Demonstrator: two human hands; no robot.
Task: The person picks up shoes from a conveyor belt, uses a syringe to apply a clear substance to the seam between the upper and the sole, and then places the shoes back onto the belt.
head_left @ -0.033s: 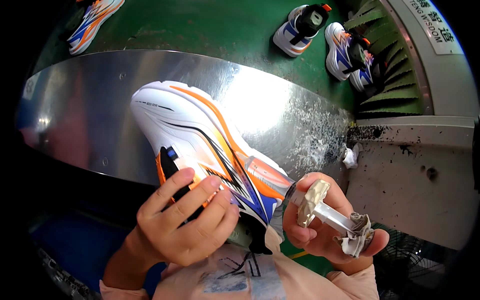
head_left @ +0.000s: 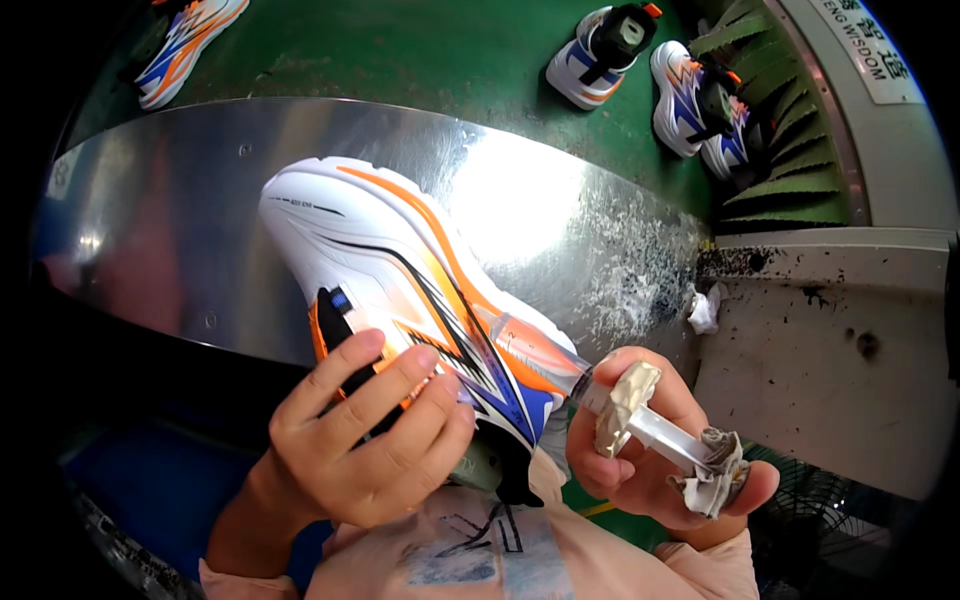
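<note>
A white sneaker (head_left: 340,220) with orange, purple and black markings lies on its side, its toe pointing to the upper left. My left hand (head_left: 370,440) grips it around the collar and laces, fingers laid over the upper; the thumb is hidden. In my right hand (head_left: 640,440) is a clear plastic syringe (head_left: 535,350), marked with a scale. Its barrel lies along the sole edge near the heel, and its narrow tip points at the seam between upper and sole. Crumpled pale wrapping covers the finger flange (head_left: 627,405) and the plunger end (head_left: 712,475).
Beneath the sneaker is a shiny metal ledge (head_left: 200,220), with dried white residue (head_left: 640,290) at its right. Beyond it, a green conveyor belt (head_left: 400,60) carries several similar sneakers (head_left: 585,65). Green strip flaps (head_left: 800,150) and a crumpled white scrap (head_left: 705,308) are at the right.
</note>
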